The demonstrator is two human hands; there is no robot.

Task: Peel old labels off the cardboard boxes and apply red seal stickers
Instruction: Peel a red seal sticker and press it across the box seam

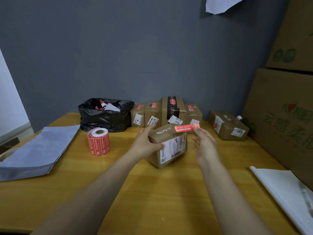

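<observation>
Against grey wall [135,48], wooden table [160,192]

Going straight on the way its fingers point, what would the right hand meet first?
Probably the top of the cardboard box in the left hand: the red seal sticker pinched by the right hand hangs over its far corner. Depth is unclear; it might pass above to the row of boxes behind.

The bare left forearm [94,189] rises from 7 o'clock toward 1 o'clock. The left hand [145,145] grips the small brown cardboard box [169,150] at its 9 o'clock end. The bare right forearm [227,192] rises from 5 toward 11 o'clock. The right hand [205,146] pinches the 3 o'clock end of a red rectangular paper seal sticker [185,128], its other fingers loosely spread.
</observation>
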